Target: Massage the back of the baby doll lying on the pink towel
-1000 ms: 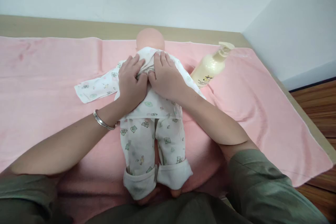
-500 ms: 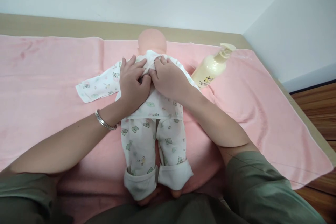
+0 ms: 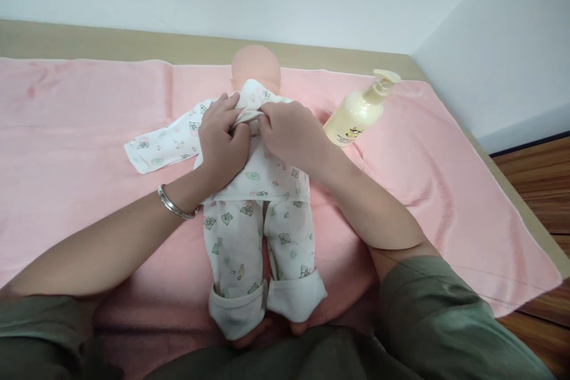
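Note:
A baby doll (image 3: pixel 256 65) lies with its feet towards me, dressed in a white patterned top (image 3: pixel 280 181) and matching trousers (image 3: pixel 238 249) with turned-up cuffs. My left hand (image 3: pixel 222 142) rests on the top's upper part, thumb and fingers closed on a fold of its cloth. From the other side my right hand (image 3: pixel 294 133) pinches the same bunched cloth below the neck. The two hands are close together, fingertips nearly touching. One sleeve (image 3: pixel 162 145) stretches out flat to the left; the other is mostly hidden by my right arm. A silver bangle circles my left wrist.
A pale yellow pump bottle (image 3: pixel 356 116) lies tilted to the right of the doll. Under everything is a pink blanket (image 3: pixel 80 148) over a light wooden surface (image 3: pixel 107 41). A white wall stands behind, and wooden panels show at the right edge.
The fingers of my right hand have curled in more, and the cloth between both hands is now gathered in a raised fold. My left fingers have drawn closer together.

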`<state>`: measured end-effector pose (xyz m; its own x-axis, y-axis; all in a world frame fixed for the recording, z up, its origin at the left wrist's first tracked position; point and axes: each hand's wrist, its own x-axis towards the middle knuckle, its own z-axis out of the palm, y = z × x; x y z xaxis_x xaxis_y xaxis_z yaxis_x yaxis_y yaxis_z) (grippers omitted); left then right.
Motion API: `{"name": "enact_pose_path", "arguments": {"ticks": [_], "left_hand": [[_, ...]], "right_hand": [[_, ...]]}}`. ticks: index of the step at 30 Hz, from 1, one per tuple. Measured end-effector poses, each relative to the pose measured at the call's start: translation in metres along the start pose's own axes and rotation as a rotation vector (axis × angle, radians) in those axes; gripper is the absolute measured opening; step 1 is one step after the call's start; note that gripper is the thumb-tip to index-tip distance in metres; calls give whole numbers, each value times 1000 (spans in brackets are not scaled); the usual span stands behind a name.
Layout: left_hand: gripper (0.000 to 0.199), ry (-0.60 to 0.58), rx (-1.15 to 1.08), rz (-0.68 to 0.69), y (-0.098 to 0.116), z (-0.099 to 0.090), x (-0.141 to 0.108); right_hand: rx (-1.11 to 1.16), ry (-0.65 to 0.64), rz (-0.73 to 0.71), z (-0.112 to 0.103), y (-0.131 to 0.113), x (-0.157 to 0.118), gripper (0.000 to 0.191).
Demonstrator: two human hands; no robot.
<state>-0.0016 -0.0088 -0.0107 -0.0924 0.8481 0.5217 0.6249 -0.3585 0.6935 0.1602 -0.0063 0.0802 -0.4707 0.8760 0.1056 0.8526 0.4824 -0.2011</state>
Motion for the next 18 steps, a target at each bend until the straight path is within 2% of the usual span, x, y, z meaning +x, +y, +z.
{"name": "enact_pose_path", "arguments": {"ticks": [6,12,14,18], "left_hand": [[32,43,52,4,3,1,1],[55,-10,34,-195,15,-2,7],[62,-32,32,-261,19,-3,10],[64,-76,16,-292,19,-1,14]], "right_hand": [[68,69,72,13,11,18,32],[2,72,79,26,9,24,32],[-4,46,64,19,7,22,31],[-9,35,33,-13,-4,7,31]]}}
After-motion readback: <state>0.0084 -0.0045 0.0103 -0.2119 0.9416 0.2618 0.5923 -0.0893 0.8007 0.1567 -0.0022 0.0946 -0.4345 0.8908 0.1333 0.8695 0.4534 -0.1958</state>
